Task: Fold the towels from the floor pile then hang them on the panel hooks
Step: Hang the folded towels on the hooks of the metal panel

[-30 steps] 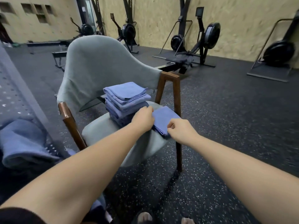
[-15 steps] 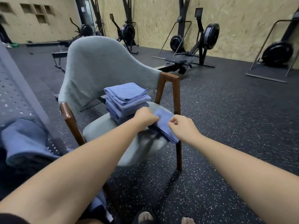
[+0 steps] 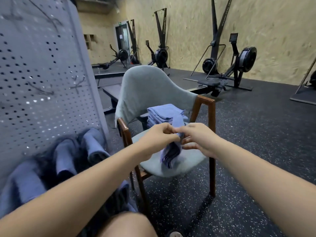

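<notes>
A folded blue towel hangs in the air above the seat of a grey chair. My left hand and my right hand both pinch its top edge, close together. Behind my hands a stack of folded blue towels lies on the chair seat. The grey perforated panel stands at the left, with wire hooks on it. Blue towels hang low on the panel, blurred.
The chair has wooden arms and legs. Several rowing machines stand along the far wooden wall. A dark bench sits behind the chair. More blue cloth lies at the lower left. The floor is dark speckled rubber.
Both hands have lifted the folded towel off the chair seat and brought its top edge together. My head has turned left and up, bringing the panel into view.
</notes>
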Tool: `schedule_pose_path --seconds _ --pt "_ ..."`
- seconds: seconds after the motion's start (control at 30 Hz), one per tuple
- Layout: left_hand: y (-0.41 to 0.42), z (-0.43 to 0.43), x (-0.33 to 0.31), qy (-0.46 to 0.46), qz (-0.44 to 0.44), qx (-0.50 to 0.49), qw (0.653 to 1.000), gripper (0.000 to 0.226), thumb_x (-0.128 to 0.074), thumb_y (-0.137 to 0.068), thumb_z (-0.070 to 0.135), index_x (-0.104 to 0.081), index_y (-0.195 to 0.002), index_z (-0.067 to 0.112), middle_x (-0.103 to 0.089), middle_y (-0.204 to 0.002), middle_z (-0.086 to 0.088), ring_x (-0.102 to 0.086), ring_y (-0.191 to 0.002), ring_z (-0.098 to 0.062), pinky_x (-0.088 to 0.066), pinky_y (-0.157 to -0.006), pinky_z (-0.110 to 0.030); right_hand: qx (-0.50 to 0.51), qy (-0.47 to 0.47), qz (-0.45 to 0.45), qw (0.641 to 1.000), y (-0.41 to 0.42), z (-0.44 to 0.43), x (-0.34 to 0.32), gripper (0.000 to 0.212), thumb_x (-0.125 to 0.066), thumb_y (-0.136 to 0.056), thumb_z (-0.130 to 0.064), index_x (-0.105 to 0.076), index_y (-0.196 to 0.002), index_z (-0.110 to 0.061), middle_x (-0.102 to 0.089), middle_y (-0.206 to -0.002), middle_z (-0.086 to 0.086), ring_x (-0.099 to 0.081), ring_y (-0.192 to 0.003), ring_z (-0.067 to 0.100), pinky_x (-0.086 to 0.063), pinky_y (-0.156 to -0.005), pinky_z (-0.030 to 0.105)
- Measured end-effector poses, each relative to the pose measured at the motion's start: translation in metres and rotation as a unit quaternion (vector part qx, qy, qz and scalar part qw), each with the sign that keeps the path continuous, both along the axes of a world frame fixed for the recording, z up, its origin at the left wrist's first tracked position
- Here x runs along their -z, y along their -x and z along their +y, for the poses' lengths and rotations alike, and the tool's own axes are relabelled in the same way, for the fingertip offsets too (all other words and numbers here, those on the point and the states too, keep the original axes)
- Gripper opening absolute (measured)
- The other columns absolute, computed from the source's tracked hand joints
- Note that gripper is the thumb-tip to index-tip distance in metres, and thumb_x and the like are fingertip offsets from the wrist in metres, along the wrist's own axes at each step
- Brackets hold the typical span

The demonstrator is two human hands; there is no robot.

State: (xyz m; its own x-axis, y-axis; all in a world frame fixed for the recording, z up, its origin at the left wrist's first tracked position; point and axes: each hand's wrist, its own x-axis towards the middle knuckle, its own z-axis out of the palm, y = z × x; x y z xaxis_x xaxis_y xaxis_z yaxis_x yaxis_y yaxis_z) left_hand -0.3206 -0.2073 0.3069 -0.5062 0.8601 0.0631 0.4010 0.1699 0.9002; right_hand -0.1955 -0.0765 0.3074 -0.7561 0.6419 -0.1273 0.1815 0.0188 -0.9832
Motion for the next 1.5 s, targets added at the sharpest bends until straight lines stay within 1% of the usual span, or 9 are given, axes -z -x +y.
schedule_pose_path --seconds 0.13,0.37,0.53,0.7,0.8,0.9,1.13,1.33,1.5 --pt "0.021 -0.071 -0.031 -0.008 0.016 -0.035 0.999 0.018 -0.074 -0.097 0.026 -0.07 -0.111 0.015 -0.08 -0.099 -0.004 -0.072 -0.081 -0.006 -0.052 -0.076 -0.027 -0.038 -0.181 -0.017 0.983 0.01 -0.048 -0.028 0.025 -0.076 -0.085 -0.005 -0.058 -0.07 -0.014 -0.05 -0.065 -0.001 -0.047 -0.059 0.015 -0.043 -0.049 0.022" --pt "0.057 -0.193 -0.06 -0.027 0.051 -0.154 0.986 0.034 -0.072 -0.093 0.061 -0.071 -0.109 0.03 -0.074 -0.103 0.014 -0.067 -0.09 0.0 -0.052 -0.08 -0.021 -0.16 -0.342 -0.014 0.926 0.033 -0.157 -0.072 0.009 -0.071 -0.086 -0.021 -0.066 -0.079 -0.018 -0.053 -0.064 -0.015 -0.045 -0.059 0.003 -0.035 -0.058 0.027" --pt "0.071 -0.279 -0.06 -0.022 -0.032 -0.16 0.986 0.049 -0.076 -0.086 0.069 -0.065 -0.079 0.022 -0.068 -0.084 -0.004 -0.062 -0.082 -0.018 -0.052 -0.085 -0.043 -0.205 -0.364 0.012 0.909 0.051 -0.226 -0.084 0.008 -0.071 -0.085 -0.024 -0.068 -0.079 -0.02 -0.058 -0.064 -0.013 -0.049 -0.062 0.004 -0.038 -0.06 0.026" --pt "0.067 -0.352 -0.047 -0.041 -0.121 -0.138 0.982 0.036 -0.074 -0.097 0.045 -0.058 -0.082 0.016 -0.06 -0.09 -0.012 -0.06 -0.087 -0.022 -0.053 -0.087 -0.036 -0.257 -0.392 0.002 0.883 0.067 -0.283 -0.077 0.007 -0.07 -0.082 -0.03 -0.068 -0.078 -0.025 -0.065 -0.068 -0.011 -0.056 -0.064 0.004 -0.045 -0.062 0.027" --pt "0.065 -0.397 -0.026 -0.011 -0.165 -0.131 0.977 0.041 -0.076 -0.099 0.039 -0.069 -0.107 -0.001 -0.072 -0.107 -0.021 -0.066 -0.097 -0.024 -0.054 -0.089 -0.036 -0.29 -0.391 -0.02 0.873 0.071 -0.314 -0.063 0.009 -0.07 -0.085 -0.032 -0.067 -0.079 -0.026 -0.062 -0.068 -0.014 -0.054 -0.064 0.001 -0.043 -0.061 0.023" --pt "0.066 -0.431 -0.003 -0.014 -0.186 -0.142 0.972 0.035 -0.083 -0.091 0.034 -0.074 -0.111 0.007 -0.071 -0.108 -0.019 -0.06 -0.099 -0.026 -0.048 -0.081 -0.034 -0.315 -0.385 -0.028 0.867 0.074 -0.337 -0.046 0.011 -0.071 -0.085 -0.033 -0.069 -0.083 -0.022 -0.069 -0.077 -0.006 -0.059 -0.071 0.008 -0.049 -0.069 0.031" --pt "0.077 -0.464 0.001 -0.022 -0.113 -0.228 0.967 0.021 -0.078 -0.096 0.022 -0.08 -0.115 0.014 -0.077 -0.118 -0.02 -0.068 -0.1 -0.021 -0.044 -0.09 -0.041 -0.311 -0.343 -0.014 0.886 0.1 -0.383 -0.033 0.016 -0.07 -0.087 -0.032 -0.072 -0.092 -0.016 -0.072 -0.084 -0.002 -0.058 -0.072 0.009 -0.047 -0.065 0.029" --pt "0.117 -0.47 -0.036 -0.045 0.02 -0.322 0.945 0.008 -0.075 -0.098 0.013 -0.079 -0.104 0.016 -0.081 -0.091 0.0 -0.069 -0.078 -0.004 -0.051 -0.067 -0.015 -0.257 -0.304 0.036 0.917 0.141 -0.412 -0.048 0.019 -0.068 -0.09 -0.028 -0.07 -0.096 -0.01 -0.074 -0.088 0.005 -0.063 -0.079 0.017 -0.056 -0.076 0.037" --pt "0.15 -0.477 -0.017 -0.006 0.083 -0.397 0.914 0.007 -0.078 -0.094 0.017 -0.079 -0.098 0.023 -0.08 -0.089 -0.002 -0.071 -0.08 -0.017 -0.055 -0.075 -0.033 -0.244 -0.279 0.038 0.928 0.177 -0.434 -0.043 0.022 -0.061 -0.1 -0.028 -0.061 -0.116 -0.014 -0.062 -0.093 -0.004 -0.054 -0.076 0.006 -0.042 -0.058 0.023"
